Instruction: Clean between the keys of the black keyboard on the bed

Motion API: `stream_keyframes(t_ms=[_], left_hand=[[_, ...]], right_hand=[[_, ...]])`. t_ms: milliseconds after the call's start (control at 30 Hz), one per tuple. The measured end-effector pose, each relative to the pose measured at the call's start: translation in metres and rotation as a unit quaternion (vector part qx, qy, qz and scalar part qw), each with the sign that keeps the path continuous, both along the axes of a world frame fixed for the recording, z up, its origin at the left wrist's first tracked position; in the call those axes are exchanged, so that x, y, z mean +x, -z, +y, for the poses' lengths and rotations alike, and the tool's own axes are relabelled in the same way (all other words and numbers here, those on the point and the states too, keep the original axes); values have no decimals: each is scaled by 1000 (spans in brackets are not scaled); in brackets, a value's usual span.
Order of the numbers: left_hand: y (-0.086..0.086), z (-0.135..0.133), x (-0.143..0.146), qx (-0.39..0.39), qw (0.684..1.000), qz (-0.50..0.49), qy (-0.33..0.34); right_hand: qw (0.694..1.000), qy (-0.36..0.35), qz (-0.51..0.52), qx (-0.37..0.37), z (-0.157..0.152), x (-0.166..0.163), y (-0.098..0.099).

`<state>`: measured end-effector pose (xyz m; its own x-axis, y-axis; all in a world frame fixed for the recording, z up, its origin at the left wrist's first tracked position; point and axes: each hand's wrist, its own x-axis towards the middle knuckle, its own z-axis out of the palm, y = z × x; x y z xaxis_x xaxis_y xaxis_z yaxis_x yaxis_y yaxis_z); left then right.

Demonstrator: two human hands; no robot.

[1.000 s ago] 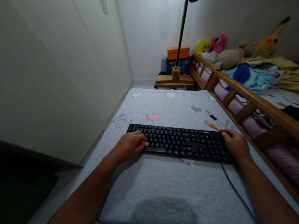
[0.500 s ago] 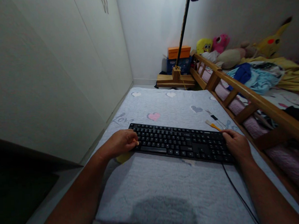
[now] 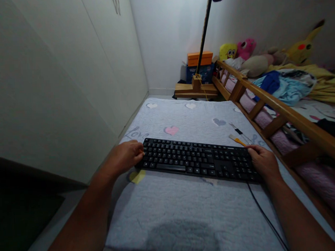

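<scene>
Fingers (image 3: 138, 150) of L hand (image 3: 125, 157) curl narrow at left end of blk keyboard (image 3: 196, 159), contents unclear, w/ R hand (image 3: 265, 162) gripping right end near orange brush (image 3: 237, 140).

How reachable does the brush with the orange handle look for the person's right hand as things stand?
Probably yes: the brush lies beyond the keyboard, its handle pointing toward the right hand at the keyboard's right end. Nothing visible covers its bristles, though the handle's near end is unclear.

Black keyboard (image 3: 198, 159), heart-patterned grey-blue cloth (image 3: 187, 204), orange-handled brush (image 3: 237, 140)
</scene>
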<state>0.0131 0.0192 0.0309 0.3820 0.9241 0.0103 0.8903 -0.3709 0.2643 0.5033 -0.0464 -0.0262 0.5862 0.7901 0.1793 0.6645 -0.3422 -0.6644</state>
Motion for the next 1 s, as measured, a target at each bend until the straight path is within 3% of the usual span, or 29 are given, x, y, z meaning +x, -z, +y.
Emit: stream_keyframes(t_ms=[100,267,467,700,1000], left_hand=[[4,-7,16,45,996,-69,37],[15,-28,63,103,962,-215,136],[31,-38,95,124,956,-184,190],[33,-33,94,127,962,-128,205],[26,-25,67,84,972,-103,194]], right_hand=[[1000,0,1,0,1,1,1],[1000,-2,-4,8,1,4,5],[1000,-7,-15,9,1,5,7],[1000,-8,-13,0,2,3,4],[1000,0,5,-9,1,-1,0]])
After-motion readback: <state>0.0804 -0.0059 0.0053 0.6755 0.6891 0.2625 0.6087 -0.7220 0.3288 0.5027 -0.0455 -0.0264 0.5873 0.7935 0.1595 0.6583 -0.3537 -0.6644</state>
